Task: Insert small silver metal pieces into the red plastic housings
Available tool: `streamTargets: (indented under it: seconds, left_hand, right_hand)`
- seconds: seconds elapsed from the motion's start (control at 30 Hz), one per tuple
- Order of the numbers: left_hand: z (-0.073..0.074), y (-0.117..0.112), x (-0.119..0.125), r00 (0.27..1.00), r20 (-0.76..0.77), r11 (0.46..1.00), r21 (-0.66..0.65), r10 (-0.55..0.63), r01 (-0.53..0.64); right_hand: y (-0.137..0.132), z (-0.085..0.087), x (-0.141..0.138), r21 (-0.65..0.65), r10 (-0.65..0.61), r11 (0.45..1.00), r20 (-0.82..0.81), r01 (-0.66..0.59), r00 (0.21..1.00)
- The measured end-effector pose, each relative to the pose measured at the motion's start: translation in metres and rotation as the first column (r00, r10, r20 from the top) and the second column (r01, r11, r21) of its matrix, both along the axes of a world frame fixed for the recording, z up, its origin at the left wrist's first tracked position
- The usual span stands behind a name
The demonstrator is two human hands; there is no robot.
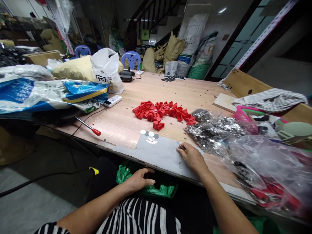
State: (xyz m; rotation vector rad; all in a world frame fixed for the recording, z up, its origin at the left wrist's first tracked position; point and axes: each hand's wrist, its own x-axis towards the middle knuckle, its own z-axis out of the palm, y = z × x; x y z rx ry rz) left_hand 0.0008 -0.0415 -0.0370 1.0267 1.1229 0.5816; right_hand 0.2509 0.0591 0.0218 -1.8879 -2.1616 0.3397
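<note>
So the left hand (141,180) was by the green bag (168,191) at bottom center, thumb spread from the fingers. Right of center, the right hand (193,158) pinched a thin tool (180,146), tip poking past the fingertips over the gray sheet (163,152). Red plastic pieces (158,112) sat mid-frame, beyond all the fingers.

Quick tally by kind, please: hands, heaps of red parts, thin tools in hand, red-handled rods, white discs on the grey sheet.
Hands: 2 (left hand, right hand)
Heap of red parts: 1 (pieces overlap, too many to count)
Thin tool, in the right hand: 1
Red-handled rod: 1
White discs, on the grey sheet: 2
Total: 7
</note>
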Motion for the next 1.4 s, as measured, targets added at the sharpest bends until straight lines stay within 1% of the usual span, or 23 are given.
streamTargets:
  seconds: [0.07, 0.13, 0.23, 0.3, 0.4, 0.5, 0.57, 0.63, 0.8, 0.87, 1.0, 1.1, 1.27, 1.4]
  left_hand:
    - [-0.003, -0.001, -0.002, 1.0, 0.017, 0.999, -0.046, 0.01, -0.009]
    - [-0.006, -0.001, -0.003, 0.999, 0.027, 0.996, -0.088, 0.019, -0.016]
    - [-0.01, 0.0, -0.003, 0.999, 0.042, 0.994, -0.111, 0.028, -0.023]
    - [-0.013, 0.002, -0.003, 0.998, 0.059, 0.994, -0.103, 0.024, -0.018]
    - [-0.017, 0.003, -0.004, 0.995, 0.096, 0.994, -0.108, 0.036, -0.025]
    - [-0.019, 0.003, -0.006, 0.989, 0.128, 0.988, -0.142, 0.073, -0.055]
    - [-0.019, 0.003, -0.007, 0.983, 0.152, 0.982, -0.171, 0.104, -0.077]
    - [-0.018, 0.004, -0.007, 0.974, 0.181, 0.974, -0.204, 0.134, -0.096]
    - [-0.016, 0.005, -0.003, 0.947, 0.274, 0.957, -0.275, 0.169, -0.092]
    - [-0.016, 0.006, -0.002, 0.941, 0.288, 0.952, -0.291, 0.177, -0.09]
    - [-0.018, 0.007, -0.003, 0.95, 0.261, 0.953, -0.288, 0.171, -0.093]
    - [-0.017, 0.008, -0.004, 0.955, 0.247, 0.953, -0.289, 0.164, -0.089]
    - [-0.012, 0.009, -0.004, 0.957, 0.23, 0.945, -0.314, 0.174, -0.096]
    - [-0.009, 0.009, -0.004, 0.958, 0.217, 0.937, -0.332, 0.185, -0.106]
  right_hand:
    - [0.003, 0.003, -0.004, -0.028, 0.003, 1.0, -0.012, -0.003, 1.0]
    - [0.003, 0.008, -0.014, -0.046, 0.033, 0.998, -0.06, -0.036, 0.998]
    - [0.002, 0.014, -0.042, -0.067, 0.122, 0.989, -0.168, -0.135, 0.978]
    - [0.002, 0.017, -0.064, -0.071, 0.177, 0.978, -0.202, -0.195, 0.963]
    - [0.007, 0.018, -0.089, -0.081, 0.231, 0.966, -0.164, -0.247, 0.959]
    - [0.018, 0.014, -0.099, -0.069, 0.227, 0.97, -0.061, -0.231, 0.972]
    - [0.025, 0.011, -0.101, -0.045, 0.214, 0.976, -0.017, -0.214, 0.977]
    - [0.029, 0.009, -0.102, -0.034, 0.214, 0.976, -0.009, -0.214, 0.977]
    - [0.031, 0.006, -0.103, -0.048, 0.235, 0.97, -0.048, -0.237, 0.971]
    - [0.032, 0.007, -0.103, -0.053, 0.24, 0.969, -0.062, -0.243, 0.969]
    - [0.034, 0.008, -0.098, -0.084, 0.216, 0.971, -0.103, -0.224, 0.971]
    - [0.036, 0.009, -0.092, -0.099, 0.195, 0.972, -0.182, -0.215, 0.964]
    - [0.04, 0.008, -0.077, -0.085, 0.15, 0.979, -0.312, -0.185, 0.938]
    - [0.041, 0.008, -0.068, -0.099, 0.125, 0.981, -0.347, -0.169, 0.93]
